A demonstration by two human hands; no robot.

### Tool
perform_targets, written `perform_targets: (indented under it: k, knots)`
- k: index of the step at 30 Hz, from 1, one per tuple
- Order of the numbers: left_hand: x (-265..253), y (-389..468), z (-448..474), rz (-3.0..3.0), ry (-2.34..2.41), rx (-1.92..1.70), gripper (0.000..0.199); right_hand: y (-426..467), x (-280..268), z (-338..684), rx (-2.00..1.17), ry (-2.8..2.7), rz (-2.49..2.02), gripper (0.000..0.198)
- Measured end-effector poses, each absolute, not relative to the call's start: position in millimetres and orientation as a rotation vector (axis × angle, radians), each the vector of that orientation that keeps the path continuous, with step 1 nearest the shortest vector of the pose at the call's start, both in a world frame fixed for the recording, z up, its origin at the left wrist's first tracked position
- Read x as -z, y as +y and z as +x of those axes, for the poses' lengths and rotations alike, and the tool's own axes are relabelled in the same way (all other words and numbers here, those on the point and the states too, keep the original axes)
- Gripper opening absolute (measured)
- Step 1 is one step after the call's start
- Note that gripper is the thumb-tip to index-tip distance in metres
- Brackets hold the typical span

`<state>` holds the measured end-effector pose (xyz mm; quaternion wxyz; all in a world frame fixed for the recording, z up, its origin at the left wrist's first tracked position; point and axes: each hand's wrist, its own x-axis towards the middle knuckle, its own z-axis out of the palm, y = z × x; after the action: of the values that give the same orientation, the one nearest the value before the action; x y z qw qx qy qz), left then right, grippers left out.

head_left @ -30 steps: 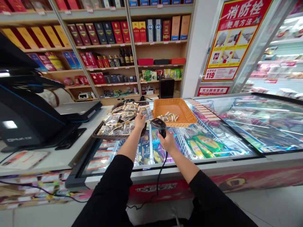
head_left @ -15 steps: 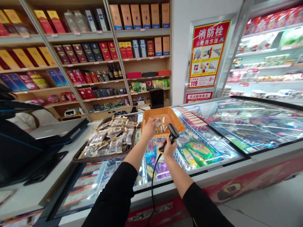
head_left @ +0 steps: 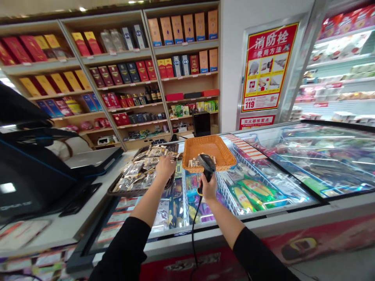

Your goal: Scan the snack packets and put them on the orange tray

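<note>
Head view: the right hand (head_left: 209, 188) has its fingers wrapped around a black corded scanner (head_left: 207, 164), before an orange basket (head_left: 202, 146) with some small packets (head_left: 193, 162), on a glass-topped freezer (head_left: 293, 217). Leftward, the left hand (head_left: 165, 168) is at a dark basket (head_left: 125, 192) of heaped packets (head_left: 133, 170); whether its fingers grip one cannot be told.

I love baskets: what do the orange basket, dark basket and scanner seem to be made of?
Orange basket: woven strands, lightly shiny; perhaps wicker-look plastic, given the even colour.
Dark basket: brownish weave, finish unclear; wicker or plastic, I can't tell.
Scanner: probably hard plastic, since its black shell looks smooth and catches light.
</note>
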<state>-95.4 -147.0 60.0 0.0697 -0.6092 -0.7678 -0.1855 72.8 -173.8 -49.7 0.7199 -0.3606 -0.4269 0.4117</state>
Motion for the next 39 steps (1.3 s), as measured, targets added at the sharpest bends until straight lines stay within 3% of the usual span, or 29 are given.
perform_targets:
  k: [5,13,15,20,23,28,39]
  knots:
    - [-50,-162,-138,-1.773,-2.481,0.393,0.051,-182,54,64,-0.972,-1.057,-0.752,0.028]
    - [-24,-159,-153,-1.802,-2.424,1.228,0.075,-183,62,65,-0.928,-1.094,-0.771,0.023]
    - [-25,-161,-153,-1.869,-2.351,1.397,0.07,-184,61,65,-0.922,-1.099,-0.785,0.023]
    - [-30,-160,-153,-1.953,-2.179,1.583,0.031,-184,63,65,-0.924,-1.116,-0.8,0.023]
    - [-31,-149,-149,-1.841,-2.125,1.853,0.021,-183,65,66,-0.907,-1.146,-0.81,0.023]
    - [-23,-130,-129,-1.806,-1.902,2.196,0.02,-184,62,72,-0.728,-1.393,-0.951,0.023]
    - [-13,-134,-124,-1.9,-2.022,1.965,0.024,-190,48,71,-0.612,-1.708,-1.03,0.028]
